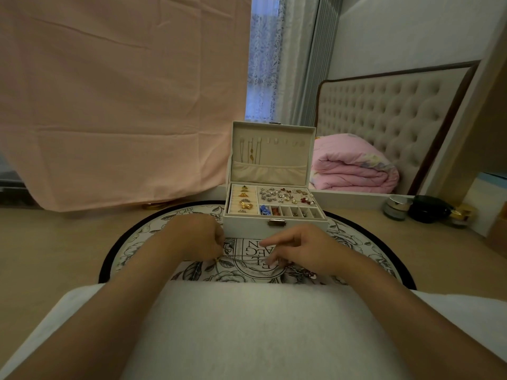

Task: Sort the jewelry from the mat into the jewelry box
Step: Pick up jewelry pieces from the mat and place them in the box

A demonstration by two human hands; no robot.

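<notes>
I am pinching a chain [244, 259] with curled fingers of left hand [201, 241] and right hand [300, 249]; next, probably lifting it untangled into the box [274, 223] beyond.

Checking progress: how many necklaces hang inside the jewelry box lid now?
3, side by side on the left of the lid: a left chain, a middle chain with a gold pendant, and a right chain. Other fine chains may be too faint to see.
</notes>
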